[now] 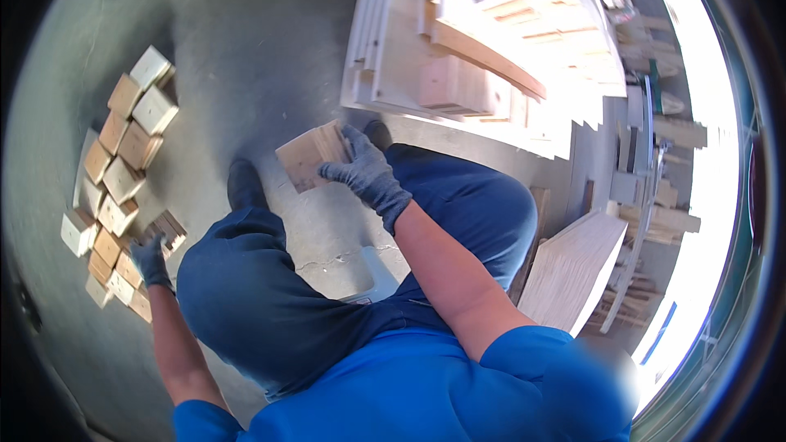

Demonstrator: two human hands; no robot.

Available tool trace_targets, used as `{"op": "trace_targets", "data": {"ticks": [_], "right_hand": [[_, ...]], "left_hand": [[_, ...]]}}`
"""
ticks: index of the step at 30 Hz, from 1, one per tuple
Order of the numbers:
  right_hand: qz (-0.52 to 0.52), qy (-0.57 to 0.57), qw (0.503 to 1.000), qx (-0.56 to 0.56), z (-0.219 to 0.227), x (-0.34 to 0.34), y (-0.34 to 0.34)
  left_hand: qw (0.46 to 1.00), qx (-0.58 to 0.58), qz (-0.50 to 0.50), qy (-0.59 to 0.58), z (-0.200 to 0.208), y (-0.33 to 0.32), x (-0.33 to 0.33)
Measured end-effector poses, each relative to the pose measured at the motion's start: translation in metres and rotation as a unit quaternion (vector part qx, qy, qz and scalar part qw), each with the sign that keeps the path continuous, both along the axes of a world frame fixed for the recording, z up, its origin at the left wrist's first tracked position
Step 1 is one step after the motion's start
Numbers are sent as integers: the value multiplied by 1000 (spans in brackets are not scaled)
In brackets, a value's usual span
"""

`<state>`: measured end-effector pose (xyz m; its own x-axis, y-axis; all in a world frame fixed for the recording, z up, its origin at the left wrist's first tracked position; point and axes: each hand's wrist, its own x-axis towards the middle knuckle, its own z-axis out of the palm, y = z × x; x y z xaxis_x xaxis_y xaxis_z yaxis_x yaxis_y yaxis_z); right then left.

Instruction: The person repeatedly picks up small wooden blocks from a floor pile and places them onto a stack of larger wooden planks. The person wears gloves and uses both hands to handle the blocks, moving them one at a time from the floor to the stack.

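My right hand [364, 172], in a grey glove, grips a small stack of short wooden boards [304, 157] between my knees, thumb on the near face and fingers behind. To the left, my gloved left hand [150, 260] closes on another short stack of boards [169, 232], its layered edges facing up. That stack is at the right side of a group of wooden blocks [123, 178] set close together in rows on the floor. Part of the left fingers is hidden against the wood.
A large pallet-like pile of boards [385, 74] stands ahead on the right, partly washed out by sunlight. A pale wooden panel [573, 266] leans beside my right knee. Metal rails and scrap wood [655, 221] lie farther right. A light-coloured seat [378, 274] shows between my legs on the concrete floor [270, 41].
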<state>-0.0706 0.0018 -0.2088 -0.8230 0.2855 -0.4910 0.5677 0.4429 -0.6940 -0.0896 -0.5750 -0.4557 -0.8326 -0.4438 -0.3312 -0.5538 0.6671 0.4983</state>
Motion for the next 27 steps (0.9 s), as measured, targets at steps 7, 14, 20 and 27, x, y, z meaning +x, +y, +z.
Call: {"op": "trace_targets", "data": {"ticks": [7,14,20,27], "right_hand": [[-57,132,986,-81,128,37,43],[-185,275,943,-23,204,78,174],[-248,253,917,185,198,71,246],[-241,182,928,221,177,60,264]], "left_hand": [[918,382,-59,87,149,130,-78],[787,560,-240,97,396,362,-114],[756,607,-244,-12,397,522,-106],[747,622,-211,-105,374,616,-81]]}}
